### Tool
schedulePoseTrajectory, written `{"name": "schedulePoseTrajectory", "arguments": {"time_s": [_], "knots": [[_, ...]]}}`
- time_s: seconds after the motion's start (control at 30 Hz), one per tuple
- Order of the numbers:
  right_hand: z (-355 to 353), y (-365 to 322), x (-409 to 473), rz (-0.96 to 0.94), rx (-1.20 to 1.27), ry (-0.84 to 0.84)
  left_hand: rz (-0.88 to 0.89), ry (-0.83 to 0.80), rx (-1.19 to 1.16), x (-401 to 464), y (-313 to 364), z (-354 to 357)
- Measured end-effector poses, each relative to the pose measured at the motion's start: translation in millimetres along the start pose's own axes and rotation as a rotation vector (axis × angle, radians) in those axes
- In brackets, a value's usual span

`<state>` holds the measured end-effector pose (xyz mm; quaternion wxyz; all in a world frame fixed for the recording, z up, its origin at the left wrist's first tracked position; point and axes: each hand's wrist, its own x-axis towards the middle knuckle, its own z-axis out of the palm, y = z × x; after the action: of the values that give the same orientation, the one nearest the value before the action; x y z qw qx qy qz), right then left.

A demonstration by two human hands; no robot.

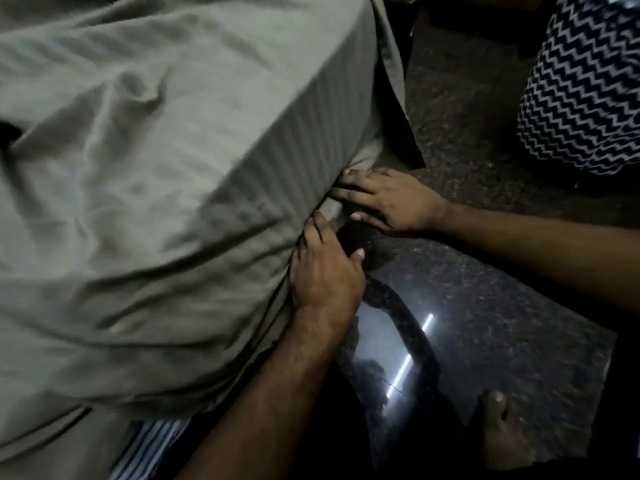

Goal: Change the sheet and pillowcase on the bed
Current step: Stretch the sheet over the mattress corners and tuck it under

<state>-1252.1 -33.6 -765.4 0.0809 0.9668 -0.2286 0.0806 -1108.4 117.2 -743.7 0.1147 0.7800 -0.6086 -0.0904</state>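
A grey-green striped sheet (156, 150) covers the mattress and hangs wrinkled over its side. My left hand (325, 271) presses flat against the sheet at the lower edge of the mattress side, fingers pointing up along the fabric. My right hand (384, 199) lies just beyond it with straight fingers pushing a fold of the sheet (332, 209) in under the mattress. Neither hand grips anything. No pillow or pillowcase is clearly in view.
A dark polished stone floor (485, 306) runs beside the bed and reflects light. My bare foot (498, 431) stands at lower right. A black-and-white zigzag-patterned cloth (585, 88) sits at upper right. Blue-and-white striped fabric (149, 445) shows below the mattress at the bottom.
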Motion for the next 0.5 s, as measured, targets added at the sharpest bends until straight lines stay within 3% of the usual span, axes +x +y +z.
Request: {"name": "schedulePoseTrajectory", "arguments": {"time_s": [0.2,0.27,0.37,0.4,0.47,0.5], "knots": [[18,-10,47,0.174,-0.042,0.065,-0.135,0.148,-0.144,35,-10,13],[23,-11,67,0.136,-0.117,0.064,-0.122,0.156,-0.140,45,-15,18],[0,15,87,0.151,-0.014,-0.270,-0.064,-0.023,-0.167,53,-24,17],[-3,29,90,0.108,0.006,-0.326,-0.006,0.005,-0.166,53,-33,21],[-5,44,85,-0.005,0.042,-0.305,0.091,0.035,-0.097,56,-40,25],[-4,44,80,-0.041,0.064,-0.201,0.044,0.026,-0.063,57,-38,21]]}}
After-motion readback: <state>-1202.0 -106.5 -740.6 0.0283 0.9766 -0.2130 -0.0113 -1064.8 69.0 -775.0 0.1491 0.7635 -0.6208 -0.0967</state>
